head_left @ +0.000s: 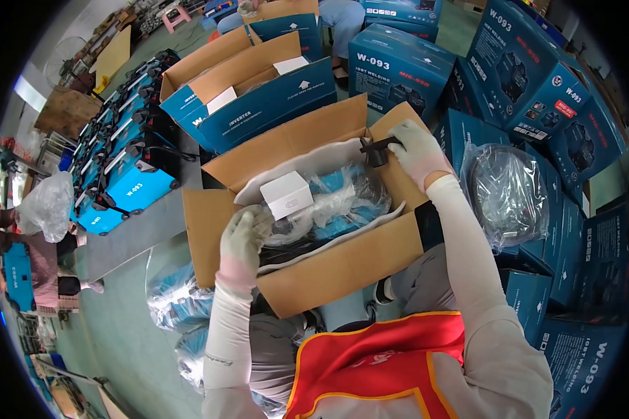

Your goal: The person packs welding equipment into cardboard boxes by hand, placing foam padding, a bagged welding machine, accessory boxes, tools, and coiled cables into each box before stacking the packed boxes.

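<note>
An open cardboard box (328,279) stands before me with its flaps spread. Inside, a blue and black machine (349,199) lies wrapped in clear plastic between white foam sheets (304,155). On top of it rests a small white carton (285,195). My gloved left hand (244,241) is at the box's left end beside this carton, fingers curled together; whatever they grip is hidden. Over the far right corner, my gloved right hand (418,152) is closed on a black plastic piece with a bar-like handle (379,148).
Behind stand more open boxes (269,105). Closed blue boxes (402,70) are stacked at the right, one bearing a plastic-wrapped black coil (504,192). Blue machines (136,185) line a grey table at left. Wrapped machines (182,297) sit on the floor. Another person's legs (342,24) show at the back.
</note>
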{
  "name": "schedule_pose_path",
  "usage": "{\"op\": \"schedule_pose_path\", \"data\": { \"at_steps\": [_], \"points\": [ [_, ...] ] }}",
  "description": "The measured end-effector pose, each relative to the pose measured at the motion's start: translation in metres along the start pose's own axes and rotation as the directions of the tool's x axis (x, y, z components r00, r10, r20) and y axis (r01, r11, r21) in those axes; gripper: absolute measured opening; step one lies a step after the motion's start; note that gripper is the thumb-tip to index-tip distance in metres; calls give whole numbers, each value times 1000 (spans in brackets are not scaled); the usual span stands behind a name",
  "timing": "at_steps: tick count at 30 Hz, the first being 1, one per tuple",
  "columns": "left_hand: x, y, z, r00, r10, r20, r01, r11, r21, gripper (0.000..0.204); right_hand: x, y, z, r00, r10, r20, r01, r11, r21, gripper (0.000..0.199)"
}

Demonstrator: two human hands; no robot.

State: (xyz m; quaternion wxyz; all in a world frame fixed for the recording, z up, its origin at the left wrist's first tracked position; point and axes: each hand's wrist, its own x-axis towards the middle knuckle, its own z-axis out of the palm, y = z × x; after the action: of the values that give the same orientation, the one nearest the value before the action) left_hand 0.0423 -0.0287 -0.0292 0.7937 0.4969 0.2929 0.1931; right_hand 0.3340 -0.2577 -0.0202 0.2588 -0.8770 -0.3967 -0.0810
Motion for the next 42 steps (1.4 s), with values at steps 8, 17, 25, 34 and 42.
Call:
{"op": "schedule_pose_path", "data": {
  "at_steps": [8,17,25,34,42],
  "points": [
    [25,1,-75,964,97,-247,-109,993,-35,30,20,-32,10,990,-66,127,98,960,-264,15],
    [52,-36,-77,984,112,137,-176,538,824,27,30,-35,15,983,-49,179,85,976,-200,16],
    [50,-60,-17,979,-2,202,-199,-165,966,35,32,-22,34,946,18,323,105,927,-361,24],
    [66,-71,-30,975,166,147,-181,219,959,59,40,5,95,892,56,448,155,894,-420,20],
    [65,-63,-14,996,57,75,-78,60,995,78,57,-16,71,837,186,515,84,886,-456,22]
  ]
}}
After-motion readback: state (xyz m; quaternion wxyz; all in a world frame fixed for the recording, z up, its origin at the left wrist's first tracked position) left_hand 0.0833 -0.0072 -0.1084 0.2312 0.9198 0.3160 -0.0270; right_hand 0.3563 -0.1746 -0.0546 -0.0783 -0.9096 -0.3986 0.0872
